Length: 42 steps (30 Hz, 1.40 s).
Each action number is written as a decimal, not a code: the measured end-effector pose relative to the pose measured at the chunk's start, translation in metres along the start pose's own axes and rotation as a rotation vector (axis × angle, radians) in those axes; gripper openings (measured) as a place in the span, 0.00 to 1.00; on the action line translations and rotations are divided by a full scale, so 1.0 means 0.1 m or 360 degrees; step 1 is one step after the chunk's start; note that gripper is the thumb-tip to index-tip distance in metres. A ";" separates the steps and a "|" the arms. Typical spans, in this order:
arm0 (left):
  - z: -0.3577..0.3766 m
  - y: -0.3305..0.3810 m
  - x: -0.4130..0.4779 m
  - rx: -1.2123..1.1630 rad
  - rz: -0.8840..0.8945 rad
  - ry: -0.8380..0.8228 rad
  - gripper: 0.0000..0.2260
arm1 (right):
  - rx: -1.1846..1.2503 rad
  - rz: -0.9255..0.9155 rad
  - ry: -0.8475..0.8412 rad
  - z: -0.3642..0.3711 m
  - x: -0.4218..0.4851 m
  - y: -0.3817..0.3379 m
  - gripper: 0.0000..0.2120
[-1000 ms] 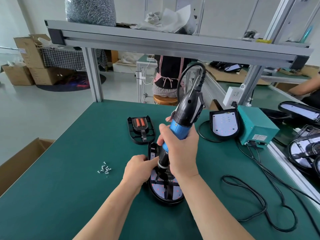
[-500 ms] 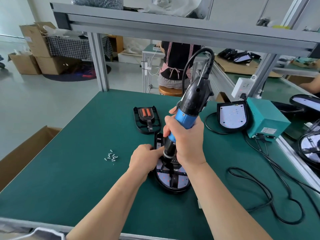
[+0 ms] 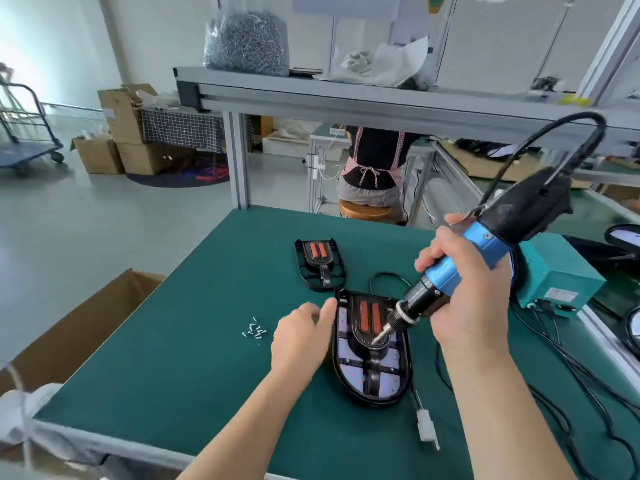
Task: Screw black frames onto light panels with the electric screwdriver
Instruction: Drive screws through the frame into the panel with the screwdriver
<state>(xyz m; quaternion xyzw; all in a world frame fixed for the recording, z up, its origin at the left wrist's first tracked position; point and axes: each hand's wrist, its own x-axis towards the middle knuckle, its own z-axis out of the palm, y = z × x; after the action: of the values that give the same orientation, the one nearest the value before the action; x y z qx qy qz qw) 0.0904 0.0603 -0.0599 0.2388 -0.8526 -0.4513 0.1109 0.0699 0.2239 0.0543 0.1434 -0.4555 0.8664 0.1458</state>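
A light panel with a black frame (image 3: 372, 362) on top lies on the green mat in front of me. My right hand (image 3: 464, 296) grips the blue and black electric screwdriver (image 3: 485, 251), tilted, with its bit hovering over the frame's middle. My left hand (image 3: 301, 337) rests at the frame's left edge, thumb touching its upper left rim, fingers relaxed. A small heap of white screws (image 3: 254, 331) lies to the left of that hand. A second black frame (image 3: 320, 263) with orange strips lies farther back.
A teal power box (image 3: 557, 275) stands to the right, with black cables (image 3: 588, 393) trailing over the mat. A white connector (image 3: 426, 429) lies near the front edge. An open cardboard box (image 3: 69, 327) sits left of the table. A person sits behind the bench, back turned.
My right hand has lifted and tilted the screwdriver off the frame. My left hand has let go its hold near the bit and moved to the frame's left edge. The camera has shifted left.
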 end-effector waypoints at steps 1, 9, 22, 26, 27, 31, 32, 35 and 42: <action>-0.09 -0.08 0.00 0.0027 0.0006 0.0170 0.17 | 0.0019 0.0004 0.0072 -0.04 -0.01 0.00 0.08; -0.75 -0.67 0.20 0.0441 -0.0136 0.0306 0.06 | 0.0055 0.0073 0.0450 -0.29 -0.10 0.12 0.08; -0.82 -0.65 0.32 0.0923 0.0041 0.0013 0.05 | 0.0140 0.0144 0.0643 -0.36 -0.07 0.10 0.07; -0.78 -0.67 0.29 0.0874 0.0083 0.0117 0.08 | 0.0160 0.0159 0.0654 -0.38 -0.07 0.11 0.07; -0.77 -0.67 0.27 0.0831 0.0108 0.0156 0.09 | 0.0161 0.0157 0.0660 -0.39 -0.07 0.11 0.07; -0.75 -0.58 0.20 0.0589 0.0186 0.0353 0.09 | 0.0169 0.0157 0.0676 -0.40 -0.06 0.12 0.07; -0.75 -0.54 0.18 0.0443 0.0175 0.0362 0.09 | 0.0172 0.0157 0.0680 -0.40 -0.06 0.12 0.08; -0.68 -0.36 0.10 -0.0204 0.0119 0.0186 0.12 | 0.0179 0.0148 0.0688 -0.38 -0.05 0.12 0.07; -0.42 0.04 -0.26 -0.1285 -0.0005 -0.0420 0.09 | 0.0247 0.0165 0.0701 -0.29 -0.02 0.12 0.07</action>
<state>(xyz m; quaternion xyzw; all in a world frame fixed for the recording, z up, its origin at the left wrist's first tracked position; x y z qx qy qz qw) 0.1290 0.0452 -0.0322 0.1176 -0.6140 -0.7759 0.0848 0.0642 0.2409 0.0285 -0.0619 -0.3514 0.9156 0.1855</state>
